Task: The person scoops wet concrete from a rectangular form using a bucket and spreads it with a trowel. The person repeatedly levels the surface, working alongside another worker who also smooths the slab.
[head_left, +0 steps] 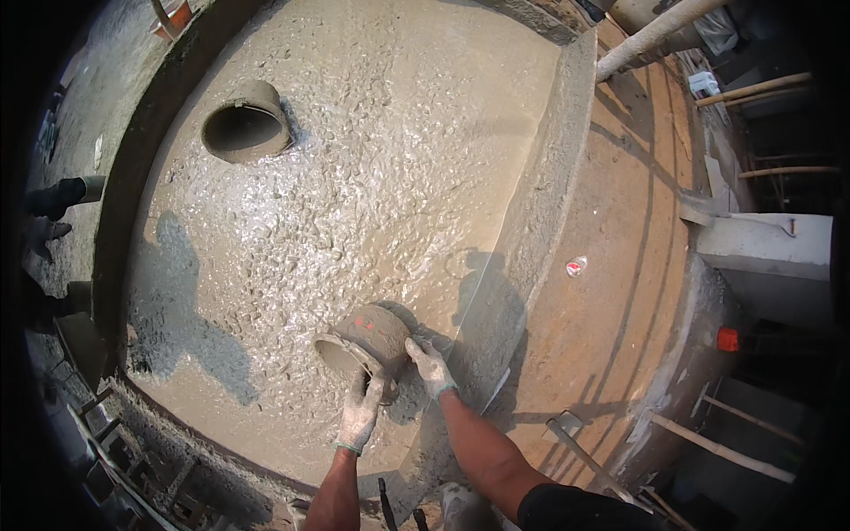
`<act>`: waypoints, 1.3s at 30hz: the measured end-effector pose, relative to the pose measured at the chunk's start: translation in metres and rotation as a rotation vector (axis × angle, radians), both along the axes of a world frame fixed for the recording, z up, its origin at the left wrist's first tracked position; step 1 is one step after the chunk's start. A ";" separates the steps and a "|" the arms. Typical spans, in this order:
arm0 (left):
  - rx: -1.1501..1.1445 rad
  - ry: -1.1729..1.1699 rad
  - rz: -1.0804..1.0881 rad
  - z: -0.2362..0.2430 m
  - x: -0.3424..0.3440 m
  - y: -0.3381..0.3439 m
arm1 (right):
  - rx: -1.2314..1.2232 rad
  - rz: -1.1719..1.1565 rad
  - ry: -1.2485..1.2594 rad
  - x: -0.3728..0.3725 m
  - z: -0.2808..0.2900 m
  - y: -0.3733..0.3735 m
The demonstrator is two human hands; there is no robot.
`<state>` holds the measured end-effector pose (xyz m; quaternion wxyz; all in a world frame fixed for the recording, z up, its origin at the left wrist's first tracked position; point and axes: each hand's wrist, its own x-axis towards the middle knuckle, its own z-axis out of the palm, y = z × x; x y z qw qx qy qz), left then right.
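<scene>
My left hand [359, 411], in a cement-smeared glove with a teal cuff, grips the near rim of a short, wide, mud-coated cylinder [376, 334] with red marks, tipped with its opening facing left. My right hand [429, 367], gloved the same way, is closed on the cylinder's right side. The cylinder lies low on wet grey cement [266, 248], near the right border of the slab. A second similar cylinder [266, 99] lies on its side in the cement toward the upper left, its dark opening facing me.
A raised cement border [556, 168] edges the slab. Beside it is a brown plywood surface [620, 319] with a flat-bladed tool [567, 434]. Bamboo poles [717, 442] and a concrete beam [761, 239] are at the right. An orange bucket [174, 19] stands top left.
</scene>
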<state>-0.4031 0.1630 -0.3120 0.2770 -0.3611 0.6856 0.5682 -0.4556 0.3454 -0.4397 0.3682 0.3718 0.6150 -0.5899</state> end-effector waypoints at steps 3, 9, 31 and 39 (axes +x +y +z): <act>-0.058 0.018 -0.005 0.000 0.011 0.042 | 0.029 0.102 0.171 0.015 -0.005 -0.004; 0.255 0.241 0.197 0.006 -0.044 0.040 | 0.116 0.147 0.321 -0.061 0.040 0.032; 0.484 0.149 0.904 -0.135 0.073 -0.064 | 0.771 0.984 0.658 -0.118 0.024 -0.155; 0.160 -0.043 1.108 -0.022 0.224 -0.061 | 0.389 1.354 0.361 0.020 -0.021 -0.167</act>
